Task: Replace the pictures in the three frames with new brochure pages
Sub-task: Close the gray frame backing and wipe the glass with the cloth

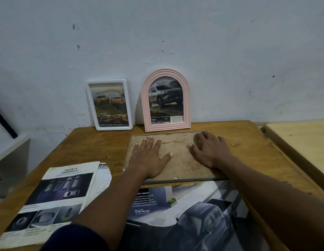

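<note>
While two frames already stand finished against the wall, a third lies face down on the worn wooden table (96,142) and serves as landmark for this entry.

Item 1: large dark-edged rectangular frame with brown fibreboard backing (175,160), lying flat at table centre. Left hand (148,156) rests on it, palm down, fingers spread, gripping nothing. Right hand (210,151) rests on its far right part, fingers curled at the backing's upper edge; whether they hold a clip cannot be told.

Item 2: white rounded-rectangle plastic frame (109,104), beyond the landmark to its left, upright, showing an orange-truck page.

Item 3: pink arched ridged frame (165,100), directly beyond the landmark, upright, showing a grey-truck page.

Item 4: large glossy brochure page with dark pickup (194,214), nearer than the landmark, partly under its near edge.

Item 5: loose "Safety" brochure pages (57,194), left of the landmark.

Judged progress: two frames done; third backing being seated or removed.
</note>
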`<state>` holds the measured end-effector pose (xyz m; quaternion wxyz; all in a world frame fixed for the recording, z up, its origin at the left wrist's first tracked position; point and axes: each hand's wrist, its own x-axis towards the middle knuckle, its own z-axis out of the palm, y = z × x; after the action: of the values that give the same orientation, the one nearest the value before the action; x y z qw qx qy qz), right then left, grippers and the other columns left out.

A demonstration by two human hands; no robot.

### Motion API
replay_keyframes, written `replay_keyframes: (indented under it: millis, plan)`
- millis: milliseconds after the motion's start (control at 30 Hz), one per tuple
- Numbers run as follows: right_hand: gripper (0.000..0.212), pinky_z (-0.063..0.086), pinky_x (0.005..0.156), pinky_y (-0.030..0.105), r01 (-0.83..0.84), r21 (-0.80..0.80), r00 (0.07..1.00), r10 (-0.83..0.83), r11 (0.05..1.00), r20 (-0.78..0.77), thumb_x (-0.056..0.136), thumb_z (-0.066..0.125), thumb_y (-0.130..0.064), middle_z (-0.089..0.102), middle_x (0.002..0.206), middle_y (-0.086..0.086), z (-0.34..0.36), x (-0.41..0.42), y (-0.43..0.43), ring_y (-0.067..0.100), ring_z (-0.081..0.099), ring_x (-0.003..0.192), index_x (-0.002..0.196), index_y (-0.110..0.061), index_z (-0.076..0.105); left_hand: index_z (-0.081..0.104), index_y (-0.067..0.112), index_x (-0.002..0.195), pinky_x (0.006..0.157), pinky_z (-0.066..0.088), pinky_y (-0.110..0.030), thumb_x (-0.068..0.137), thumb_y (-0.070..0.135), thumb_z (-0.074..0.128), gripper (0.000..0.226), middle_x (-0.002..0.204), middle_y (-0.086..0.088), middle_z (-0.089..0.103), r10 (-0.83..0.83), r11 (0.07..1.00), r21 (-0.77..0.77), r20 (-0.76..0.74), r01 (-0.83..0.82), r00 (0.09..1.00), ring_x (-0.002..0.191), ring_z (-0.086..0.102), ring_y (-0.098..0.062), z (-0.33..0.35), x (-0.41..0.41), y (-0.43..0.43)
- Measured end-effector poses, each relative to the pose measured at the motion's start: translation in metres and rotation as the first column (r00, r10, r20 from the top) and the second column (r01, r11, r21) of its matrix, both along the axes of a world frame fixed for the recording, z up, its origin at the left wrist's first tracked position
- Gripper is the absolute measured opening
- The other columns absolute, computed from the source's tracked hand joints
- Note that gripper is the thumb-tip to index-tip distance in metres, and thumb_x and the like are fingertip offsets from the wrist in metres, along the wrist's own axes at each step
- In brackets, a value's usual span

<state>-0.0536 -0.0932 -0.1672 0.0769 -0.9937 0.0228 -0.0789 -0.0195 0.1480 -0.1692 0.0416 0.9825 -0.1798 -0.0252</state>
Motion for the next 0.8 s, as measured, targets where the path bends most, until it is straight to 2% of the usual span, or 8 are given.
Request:
replay_keyframes:
  millis: [100, 167, 233, 333, 500, 667, 800]
  plan:
    - [0.059, 0.038, 0.107, 0.047, 0.016, -0.074, 0.997, -0.01, 0.997, 0.08, 0.096, 0.03, -0.061, 0.05, 0.144, 0.006, 0.006, -0.004, 0.004, 0.025, 0.048, 0.129, 0.136, -0.023, 0.048, 0.015, 0.031, 0.161, 0.125, 0.004, -0.051, 0.091, 0.081, 0.015, 0.086, 0.17, -0.004, 0.007, 0.004, 1.0, -0.014, 0.053, -0.003, 0.999, 0.157, 0.001, -0.025, 0.002, -0.003, -0.001]
    - [0.057, 0.042, 0.102, 0.045, -0.026, -0.063, 0.999, 0.028, 0.998, 0.033, 0.096, 0.029, -0.061, 0.057, 0.136, 0.006, 0.007, -0.006, 0.007, 0.024, 0.052, 0.121, 0.129, -0.022, 0.054, 0.018, 0.031, 0.16, 0.124, 0.008, -0.05, 0.091, 0.08, 0.016, 0.084, 0.17, -0.004, 0.009, 0.001, 1.0, -0.019, 0.063, 0.0, 0.998, 0.157, 0.003, -0.025, 0.002, -0.004, -0.001]
    - [0.062, 0.04, 0.104, 0.046, -0.051, 0.002, 0.998, 0.051, 0.999, -0.036, 0.094, 0.024, -0.065, 0.054, 0.137, 0.007, 0.005, -0.01, 0.012, 0.026, 0.049, 0.125, 0.127, -0.021, 0.054, 0.016, 0.032, 0.16, 0.125, 0.006, -0.051, 0.092, 0.079, 0.015, 0.083, 0.171, -0.004, 0.006, 0.001, 1.0, -0.026, 0.035, -0.001, 0.999, 0.157, -0.001, -0.024, 0.0, -0.003, 0.0]
    - [0.067, 0.036, 0.107, 0.044, -0.073, 0.001, 0.997, 0.073, 0.997, 0.003, 0.088, 0.015, -0.067, 0.048, 0.139, 0.008, -0.003, -0.017, 0.017, 0.026, 0.043, 0.128, 0.126, -0.02, 0.046, 0.011, 0.033, 0.161, 0.125, 0.002, -0.05, 0.093, 0.078, 0.013, 0.081, 0.171, -0.002, 0.0, 0.001, 1.0, -0.023, 0.009, 0.0, 1.0, 0.157, -0.006, -0.023, -0.003, -0.004, 0.001]
    - [0.069, 0.035, 0.108, 0.043, -0.067, -0.011, 0.998, 0.067, 0.998, 0.022, 0.086, 0.014, -0.068, 0.046, 0.14, 0.008, -0.004, -0.016, 0.016, 0.025, 0.042, 0.128, 0.127, -0.021, 0.043, 0.008, 0.034, 0.162, 0.125, -0.001, -0.05, 0.094, 0.078, 0.013, 0.081, 0.171, -0.001, -0.004, -0.003, 1.0, -0.021, -0.008, 0.003, 1.0, 0.156, -0.009, -0.023, -0.002, -0.003, 0.001]
    - [0.062, 0.033, 0.109, 0.044, -0.056, 0.002, 0.998, 0.056, 0.998, -0.005, 0.091, 0.021, -0.066, 0.044, 0.142, 0.008, -0.004, -0.017, 0.016, 0.025, 0.041, 0.13, 0.128, -0.022, 0.042, 0.009, 0.036, 0.161, 0.124, -0.005, -0.049, 0.094, 0.077, 0.02, 0.08, 0.171, -0.001, -0.006, -0.002, 0.999, -0.054, -0.097, -0.003, 0.995, 0.156, -0.011, -0.022, 0.004, 0.002, 0.002]
    - [0.058, 0.027, 0.114, 0.046, -0.028, 0.106, 0.998, 0.034, 0.994, -0.053, 0.095, 0.037, -0.061, 0.041, 0.149, 0.007, 0.005, -0.018, 0.016, 0.026, 0.037, 0.138, 0.136, -0.021, 0.045, 0.008, 0.033, 0.162, 0.123, -0.003, -0.048, 0.1, 0.067, 0.032, 0.075, 0.171, -0.001, -0.005, -0.021, 0.995, -0.098, -0.198, 0.002, 0.98, 0.156, -0.01, -0.023, 0.017, 0.005, 0.01]
